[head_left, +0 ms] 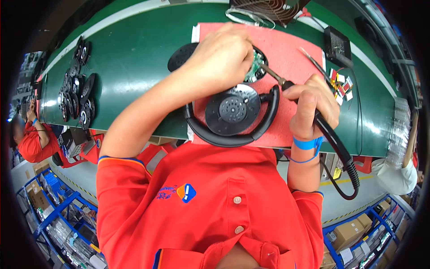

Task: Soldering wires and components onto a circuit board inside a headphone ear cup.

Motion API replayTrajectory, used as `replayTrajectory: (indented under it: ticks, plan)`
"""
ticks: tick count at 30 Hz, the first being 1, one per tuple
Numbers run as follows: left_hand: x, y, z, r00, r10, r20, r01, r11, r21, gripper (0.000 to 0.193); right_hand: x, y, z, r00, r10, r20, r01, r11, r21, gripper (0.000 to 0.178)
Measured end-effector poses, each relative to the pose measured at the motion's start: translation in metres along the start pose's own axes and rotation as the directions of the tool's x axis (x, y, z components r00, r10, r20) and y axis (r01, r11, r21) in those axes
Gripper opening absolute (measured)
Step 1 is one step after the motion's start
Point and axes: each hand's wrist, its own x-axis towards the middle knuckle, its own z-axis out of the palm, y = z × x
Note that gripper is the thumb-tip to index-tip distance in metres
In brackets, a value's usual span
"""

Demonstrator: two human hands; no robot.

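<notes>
My right hand (pixel 316 105) is wrapped around the black handle of a soldering iron (pixel 330 132). Its metal tip points left, at a green circuit board (pixel 256 68) inside an open headphone earcup. Bent over that board from the left, my left hand (pixel 224 56) has its fingers curled; they are partly hidden, and what they pinch cannot be made out. In front of both hands lies the black headphone headband (pixel 224 139), curving around a round black speaker plate (pixel 233 110) with small holes. Another black oval part (pixel 180 56) shows beyond my left forearm.
A pink mat (pixel 286 45) covers part of the green table (pixel 148 33). Many black earcup parts (pixel 74 92) are heaped at left. To the right are tweezers (pixel 313 62), small battery-like packs (pixel 342 85) and a black box (pixel 337 46). A fan (pixel 273 9) stands at the back; co-workers sit at both sides.
</notes>
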Motion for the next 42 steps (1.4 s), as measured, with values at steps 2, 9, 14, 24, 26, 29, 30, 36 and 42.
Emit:
replayTrajectory:
  ticks: [2, 9, 14, 24, 26, 29, 30, 36, 42]
  plan:
    - [-0.003, 0.001, -0.001, 0.999, -0.039, 0.018, 0.039, 0.999, -0.030, 0.011, -0.001, 0.001, 0.001, 1.000, -0.011, -0.028, 0.012, 1.000, 0.023, 0.031]
    - [-0.006, 0.000, -0.001, 0.992, -0.127, 0.004, 0.126, 0.981, -0.147, 0.008, 0.001, 0.003, 0.005, 1.000, 0.011, 0.022, -0.011, 1.000, 0.009, 0.022]
    - [-0.006, 0.002, -0.003, 0.992, -0.121, -0.026, 0.115, 0.978, -0.172, 0.008, 0.001, 0.008, 0.020, 0.989, 0.045, 0.139, -0.023, 0.987, -0.161, 0.021]
    - [-0.004, -0.002, -0.004, 0.993, -0.115, -0.009, 0.112, 0.980, -0.166, 0.008, -0.001, 0.011, 0.018, 0.997, 0.013, 0.082, -0.003, 0.992, -0.123, 0.020]
    - [-0.001, -0.004, -0.002, 0.996, -0.086, -0.007, 0.084, 0.986, -0.146, 0.008, 0.002, 0.010, 0.008, 0.999, 0.046, 0.006, -0.045, 0.997, -0.066, 0.030]
    - [0.001, -0.004, -0.002, 0.996, -0.086, 0.016, 0.087, 0.987, -0.131, 0.008, 0.001, 0.012, 0.003, 0.998, 0.021, -0.053, -0.020, 1.000, 0.012, 0.032]
    - [0.001, -0.004, -0.002, 0.997, -0.080, 0.014, 0.081, 0.989, -0.123, 0.009, 0.000, 0.011, 0.001, 0.999, -0.004, -0.052, 0.005, 1.000, 0.017, 0.029]
    - [0.000, -0.004, 0.000, 0.996, -0.084, 0.019, 0.086, 0.992, -0.091, 0.010, -0.002, 0.002, 0.000, 0.999, 0.022, 0.029, -0.022, 1.000, -0.011, 0.045]
    - [-0.001, -0.005, 0.000, 0.996, -0.089, 0.020, 0.091, 0.991, -0.095, 0.010, -0.001, 0.001, 0.004, 1.000, 0.007, 0.023, -0.007, 1.000, -0.001, 0.042]
